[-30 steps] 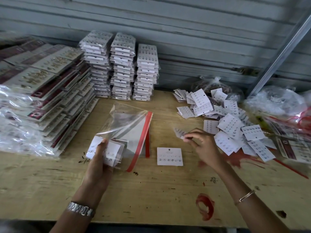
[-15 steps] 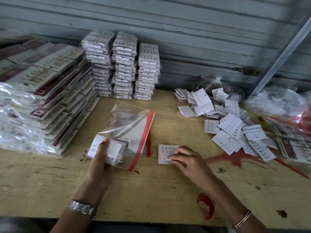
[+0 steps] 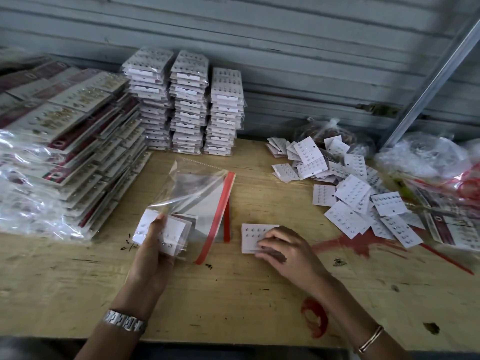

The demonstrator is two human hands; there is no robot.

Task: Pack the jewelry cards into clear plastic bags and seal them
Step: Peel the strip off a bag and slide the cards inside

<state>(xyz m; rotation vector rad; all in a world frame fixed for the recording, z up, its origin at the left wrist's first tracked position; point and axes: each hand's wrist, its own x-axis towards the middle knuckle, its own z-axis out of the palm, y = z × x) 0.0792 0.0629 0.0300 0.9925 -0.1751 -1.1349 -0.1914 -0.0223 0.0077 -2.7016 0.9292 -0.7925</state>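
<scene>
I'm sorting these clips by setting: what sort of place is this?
Probably a small packing workshop: stacks of bagged jewelry cards stand against a corrugated metal wall, and a loose heap of cards lies on a rough wooden table.

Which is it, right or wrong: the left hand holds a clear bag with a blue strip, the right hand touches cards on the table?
Wrong: in the head view the strip on the clear bag is red, not blue. The rest holds.
</scene>
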